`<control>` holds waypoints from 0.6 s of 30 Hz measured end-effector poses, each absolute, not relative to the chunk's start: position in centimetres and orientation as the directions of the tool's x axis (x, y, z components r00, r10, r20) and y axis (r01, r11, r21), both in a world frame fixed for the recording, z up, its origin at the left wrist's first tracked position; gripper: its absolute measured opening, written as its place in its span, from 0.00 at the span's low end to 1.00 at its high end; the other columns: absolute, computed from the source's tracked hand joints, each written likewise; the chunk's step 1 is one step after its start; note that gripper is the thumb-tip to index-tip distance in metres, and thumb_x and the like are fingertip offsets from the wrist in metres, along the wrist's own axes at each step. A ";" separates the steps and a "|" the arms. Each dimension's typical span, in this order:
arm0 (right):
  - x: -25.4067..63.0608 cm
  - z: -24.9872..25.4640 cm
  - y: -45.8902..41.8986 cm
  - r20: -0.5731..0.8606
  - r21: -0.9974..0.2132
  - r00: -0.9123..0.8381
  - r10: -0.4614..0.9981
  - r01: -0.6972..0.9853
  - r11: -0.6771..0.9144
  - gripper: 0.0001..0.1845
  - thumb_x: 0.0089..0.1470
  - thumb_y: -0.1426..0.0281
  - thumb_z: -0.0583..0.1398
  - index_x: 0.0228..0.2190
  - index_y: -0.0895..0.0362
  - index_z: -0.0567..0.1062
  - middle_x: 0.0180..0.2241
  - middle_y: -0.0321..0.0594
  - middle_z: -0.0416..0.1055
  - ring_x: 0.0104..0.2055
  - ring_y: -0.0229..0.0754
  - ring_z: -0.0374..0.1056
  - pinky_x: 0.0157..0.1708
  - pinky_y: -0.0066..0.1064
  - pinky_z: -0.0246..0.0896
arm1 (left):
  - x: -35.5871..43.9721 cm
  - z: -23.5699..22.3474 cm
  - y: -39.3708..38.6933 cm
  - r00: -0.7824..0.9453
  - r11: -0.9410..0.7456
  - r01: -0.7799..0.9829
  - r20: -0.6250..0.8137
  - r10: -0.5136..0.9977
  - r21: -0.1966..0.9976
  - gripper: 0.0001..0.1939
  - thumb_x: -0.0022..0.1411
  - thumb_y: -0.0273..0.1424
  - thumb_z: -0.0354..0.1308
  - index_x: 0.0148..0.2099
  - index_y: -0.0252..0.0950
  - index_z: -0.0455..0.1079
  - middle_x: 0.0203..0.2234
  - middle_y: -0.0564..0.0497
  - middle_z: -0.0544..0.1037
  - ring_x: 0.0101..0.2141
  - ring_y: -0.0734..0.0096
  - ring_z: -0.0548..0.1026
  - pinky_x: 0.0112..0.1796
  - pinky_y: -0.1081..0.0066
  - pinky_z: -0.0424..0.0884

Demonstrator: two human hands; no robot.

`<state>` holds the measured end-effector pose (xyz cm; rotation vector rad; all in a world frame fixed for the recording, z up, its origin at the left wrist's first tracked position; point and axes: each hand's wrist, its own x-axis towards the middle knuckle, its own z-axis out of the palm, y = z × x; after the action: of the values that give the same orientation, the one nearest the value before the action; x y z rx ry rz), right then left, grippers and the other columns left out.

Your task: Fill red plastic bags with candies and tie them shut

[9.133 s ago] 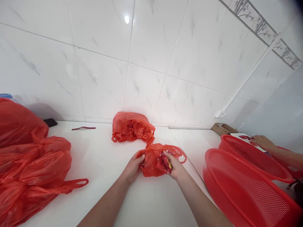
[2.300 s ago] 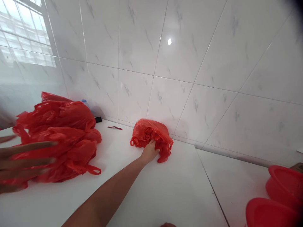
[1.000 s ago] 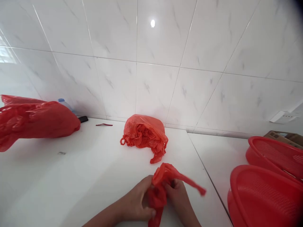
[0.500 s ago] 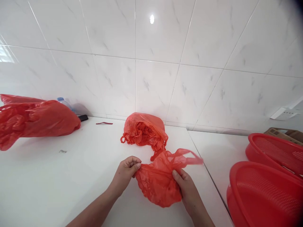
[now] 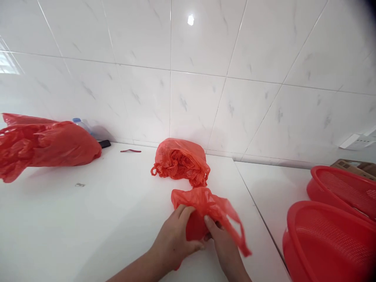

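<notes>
A thin red plastic bag [image 5: 202, 199] hangs crumpled between my hands above the white table, its looped handle trailing down at the right. My left hand [image 5: 178, 237] cups it from the left, fingers curled over the front and thumb below. Thumb and fingers of my right hand [image 5: 220, 239] pinch the bag's gathered middle; some of those fingertips are hidden behind the plastic. Just beyond, a bulging red plastic bag [image 5: 183, 150] lies with its mouth towards me, stuffed with more crumpled red plastic.
Another full red bag [image 5: 64, 145] lies at the left, a bottle [image 5: 80, 123] and a black object [image 5: 105, 143] behind it. A red strip [image 5: 131, 150] and a small clear scrap [image 5: 79, 185] rest on the table [image 5: 117, 203]. Red perforated baskets [image 5: 326, 243] stand at the right.
My left hand has moved right and wrapped over the bag, where it pinched the left edge before. The bag is folded smaller, and its handle has swung downward.
</notes>
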<state>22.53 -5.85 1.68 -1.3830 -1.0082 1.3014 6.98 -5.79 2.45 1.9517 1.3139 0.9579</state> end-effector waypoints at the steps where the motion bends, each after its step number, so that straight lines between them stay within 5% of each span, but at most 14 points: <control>1: 22.6 2.0 -5.9 -0.205 -0.978 0.072 0.976 -0.048 -0.202 0.19 0.45 0.52 0.60 0.21 0.56 0.69 0.18 0.33 0.65 0.22 0.38 0.59 0.24 0.29 0.56 | 7.1 2.2 -5.6 0.242 -0.302 0.525 0.201 0.949 0.796 0.16 0.45 0.25 0.61 0.39 0.39 0.67 0.35 0.52 0.71 0.34 0.66 0.68 0.34 0.68 0.65; 3: 23.4 2.4 -5.7 -0.195 -0.979 0.084 0.977 -0.069 -0.189 0.15 0.45 0.58 0.61 0.20 0.56 0.67 0.17 0.31 0.63 0.21 0.36 0.57 0.22 0.28 0.55 | 6.5 1.8 -4.8 0.177 -0.220 0.494 0.150 0.973 0.841 0.04 0.51 0.24 0.54 0.29 0.38 0.65 0.27 0.54 0.69 0.29 0.70 0.67 0.30 0.70 0.63; 4: 24.1 2.4 -5.5 -0.196 -0.979 0.120 0.973 -0.080 -0.187 0.12 0.44 0.62 0.61 0.20 0.56 0.66 0.18 0.31 0.63 0.21 0.35 0.57 0.22 0.27 0.54 | 5.9 1.8 -4.3 0.123 -0.162 0.431 0.121 0.985 0.888 0.06 0.53 0.24 0.51 0.26 0.37 0.62 0.24 0.55 0.67 0.27 0.71 0.66 0.29 0.71 0.63; 7: 26.9 1.7 -4.4 -0.193 -0.973 0.337 0.922 -0.185 -0.136 0.05 0.40 0.68 0.60 0.22 0.56 0.68 0.21 0.31 0.66 0.22 0.34 0.59 0.21 0.26 0.55 | 3.6 2.3 -2.7 -0.037 0.008 0.001 -0.008 0.999 1.000 0.05 0.56 0.29 0.53 0.28 0.37 0.62 0.24 0.55 0.69 0.27 0.72 0.68 0.31 0.71 0.67; 9: 28.5 0.8 -3.6 -0.192 -0.961 0.444 0.875 -0.266 -0.076 0.06 0.38 0.70 0.60 0.24 0.55 0.69 0.23 0.31 0.68 0.24 0.35 0.62 0.23 0.25 0.58 | 2.4 2.9 -2.0 -0.080 0.086 -0.313 -0.116 0.990 0.946 0.06 0.55 0.32 0.56 0.32 0.37 0.62 0.27 0.55 0.72 0.28 0.72 0.71 0.34 0.69 0.69; 12: 29.6 0.1 -2.9 -0.204 -0.941 0.461 0.864 -0.334 -0.044 0.09 0.36 0.70 0.61 0.26 0.55 0.69 0.26 0.32 0.70 0.28 0.38 0.66 0.26 0.29 0.63 | 1.7 3.3 -1.7 -0.090 0.155 -0.490 -0.227 0.970 0.858 0.07 0.54 0.32 0.57 0.32 0.37 0.62 0.24 0.56 0.70 0.25 0.75 0.70 0.30 0.72 0.69; 15: 29.6 0.3 -2.8 -0.253 -0.856 0.305 0.918 -0.513 -0.065 0.09 0.35 0.69 0.62 0.24 0.56 0.70 0.27 0.36 0.72 0.30 0.42 0.68 0.30 0.34 0.66 | 1.8 3.2 -2.5 -0.084 0.177 -0.289 -0.210 0.974 0.941 0.05 0.57 0.33 0.54 0.35 0.38 0.62 0.24 0.56 0.69 0.24 0.74 0.69 0.26 0.73 0.67; 18: 29.3 1.0 -3.1 -0.278 -0.766 0.200 0.940 -0.636 -0.091 0.09 0.34 0.70 0.64 0.23 0.56 0.70 0.25 0.34 0.71 0.28 0.38 0.67 0.28 0.30 0.65 | 2.4 3.3 -4.2 -0.203 -0.113 0.248 0.166 0.965 0.962 0.16 0.56 0.29 0.54 0.48 0.40 0.62 0.42 0.47 0.71 0.42 0.61 0.71 0.40 0.61 0.70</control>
<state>29.27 -3.10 1.01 -0.9581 -0.4084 1.3777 2.37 -4.22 3.32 1.3803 1.4862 1.3640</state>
